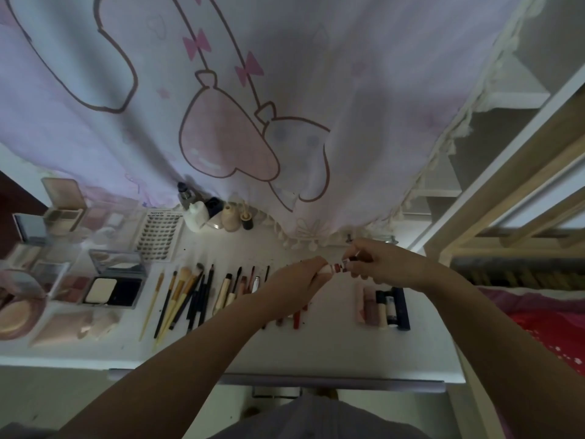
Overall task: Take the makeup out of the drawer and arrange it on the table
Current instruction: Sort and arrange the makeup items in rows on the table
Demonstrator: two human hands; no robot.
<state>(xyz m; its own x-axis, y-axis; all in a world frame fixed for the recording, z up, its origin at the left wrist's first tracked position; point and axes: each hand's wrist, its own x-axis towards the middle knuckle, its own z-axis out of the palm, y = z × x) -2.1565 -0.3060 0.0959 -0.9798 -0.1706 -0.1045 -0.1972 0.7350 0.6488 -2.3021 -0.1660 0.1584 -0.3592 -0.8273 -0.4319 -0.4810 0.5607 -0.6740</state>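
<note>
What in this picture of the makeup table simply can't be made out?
All in the head view:
- Small tube: both hands grip it, left hand and right hand covering its ends; whether it is capped is unclear.
- Pencils: the left forearm hides their upper parts.
- Round compact: cut off by the left edge.
- Lash card: print too small to read.
- The drawer: not visible.

White table (332,346): compacts (114,289) at nine o'clock, brushes (183,296) centre, bottles (218,213) at twelve, tubes (384,307) at three.
</note>
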